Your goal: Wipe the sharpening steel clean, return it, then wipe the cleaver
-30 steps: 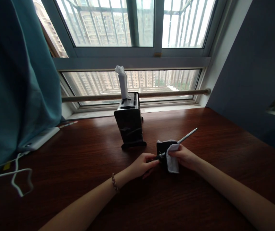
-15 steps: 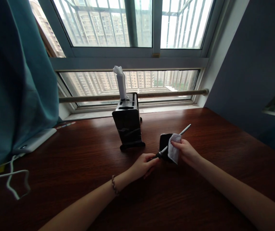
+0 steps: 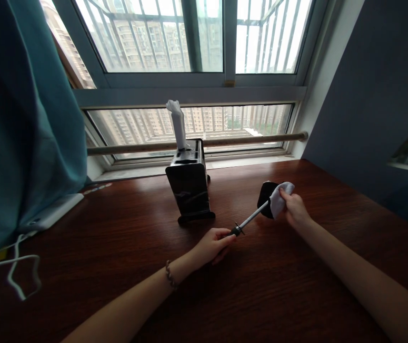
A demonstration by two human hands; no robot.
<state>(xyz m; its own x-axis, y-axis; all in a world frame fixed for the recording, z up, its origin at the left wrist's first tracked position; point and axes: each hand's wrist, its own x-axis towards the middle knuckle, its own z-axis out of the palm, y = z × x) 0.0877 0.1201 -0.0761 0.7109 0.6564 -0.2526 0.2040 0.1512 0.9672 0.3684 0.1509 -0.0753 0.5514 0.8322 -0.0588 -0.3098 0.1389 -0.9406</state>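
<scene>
My left hand is closed on the dark handle of a sharpening steel, whose thin metal rod slants up to the right over the brown table. My right hand pinches a white cloth around the far end of the rod, so the tip is hidden. A dark patch shows behind the cloth; I cannot tell what it is. A black knife block stands behind the hands, with a white cloth-wrapped handle sticking out of its top.
A teal curtain hangs at the left above a white flat device and a white cable. A wooden rail runs along the window behind the table. A grey wall stands at the right.
My right hand has slid the cloth along the rod from near the handle out to the far end. The left hand has stayed in place on the handle.
</scene>
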